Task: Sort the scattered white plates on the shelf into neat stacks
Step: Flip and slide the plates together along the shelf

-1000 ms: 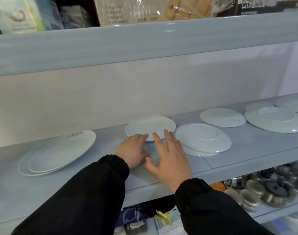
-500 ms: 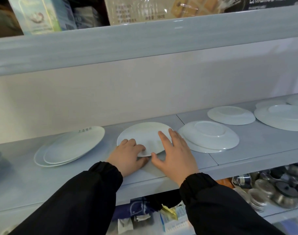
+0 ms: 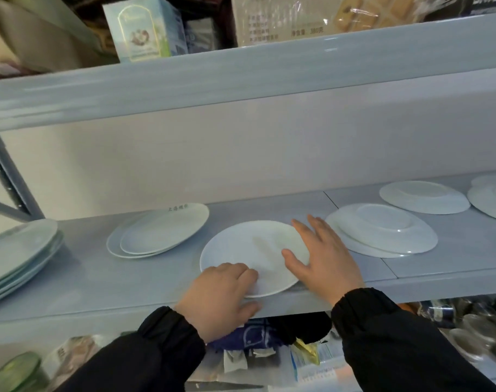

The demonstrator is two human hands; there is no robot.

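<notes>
A single white plate lies near the front edge of the grey shelf. My left hand curls over its near left rim, thumb under the shelf lip side. My right hand presses flat against its right rim, fingers spread. To the left sits a small stack of two plates, one with printed characters. A taller stack stands at the far left. Right of my hands, two upside-down plates overlap.
More upside-down plates and another plate lie at the back right. The upper shelf carries boxes and packets. Below the shelf are metal lids at right and packaged goods in the middle and left.
Both hands have slid the single plate forward to the shelf's front edge and slightly left. My left hand now wraps its near rim. The view has shifted left, showing the far-left stack.
</notes>
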